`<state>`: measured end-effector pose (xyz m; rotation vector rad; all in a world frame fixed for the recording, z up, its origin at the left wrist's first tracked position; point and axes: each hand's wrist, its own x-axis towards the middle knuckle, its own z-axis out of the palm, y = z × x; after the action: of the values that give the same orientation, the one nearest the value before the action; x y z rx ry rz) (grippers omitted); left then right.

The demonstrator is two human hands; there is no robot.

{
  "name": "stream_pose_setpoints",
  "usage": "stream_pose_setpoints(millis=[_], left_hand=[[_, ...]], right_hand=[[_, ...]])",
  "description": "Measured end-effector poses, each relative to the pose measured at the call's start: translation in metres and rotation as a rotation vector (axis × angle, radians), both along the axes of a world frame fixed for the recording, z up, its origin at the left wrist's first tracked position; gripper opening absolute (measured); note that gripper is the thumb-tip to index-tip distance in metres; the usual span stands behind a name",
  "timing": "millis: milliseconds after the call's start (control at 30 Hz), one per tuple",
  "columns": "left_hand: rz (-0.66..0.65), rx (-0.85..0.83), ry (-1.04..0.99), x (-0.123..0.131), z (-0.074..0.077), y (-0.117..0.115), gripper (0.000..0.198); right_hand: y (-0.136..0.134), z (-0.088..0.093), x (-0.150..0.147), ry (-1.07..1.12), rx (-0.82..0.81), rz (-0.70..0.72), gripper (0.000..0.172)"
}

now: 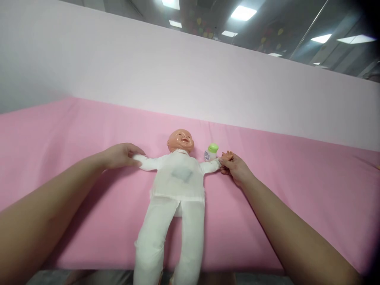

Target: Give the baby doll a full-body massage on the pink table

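Note:
A baby doll (179, 180) in white cloth lies on its back, head away from me, arms spread to both sides. A dark patch shows on its chest. My left hand (121, 155) is closed around the end of the doll's arm on the left, hiding the doll's hand there. On the other side, my right hand (235, 168) pinches the doll's other arm near the wrist, with the doll's small hand (227, 155) showing above my fingers. Just behind that arm lies a small white bottle (211, 152) with a green cap, tilted.
The pink padded surface (97, 221) spreads under the doll, and the doll's legs reach over its front edge. A pale wall (190, 79) rises behind it. Above the wall is a glass pane (202, 23) with ceiling lights.

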<state>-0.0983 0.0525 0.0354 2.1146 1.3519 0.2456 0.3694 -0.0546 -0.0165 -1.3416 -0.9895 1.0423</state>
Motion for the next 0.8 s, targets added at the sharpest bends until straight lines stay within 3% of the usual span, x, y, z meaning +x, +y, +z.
stream_pose_setpoints(millis=[267,633,800], left_hand=[[0.143,0.242,0.221,0.007,-0.001,-0.001,0.045],[0.298,0.412,0.171,0.025,-0.012,-0.007,0.038],[0.331,0.436,0.188,0.030,-0.015,-0.011,0.040]], right_hand=[[0.002,0.000,0.004,0.035,-0.006,-0.071,0.046],[0.004,-0.008,0.004,0.077,0.091,-0.073,0.045],[0.004,-0.013,0.009,0.080,0.082,-0.137,0.046]])
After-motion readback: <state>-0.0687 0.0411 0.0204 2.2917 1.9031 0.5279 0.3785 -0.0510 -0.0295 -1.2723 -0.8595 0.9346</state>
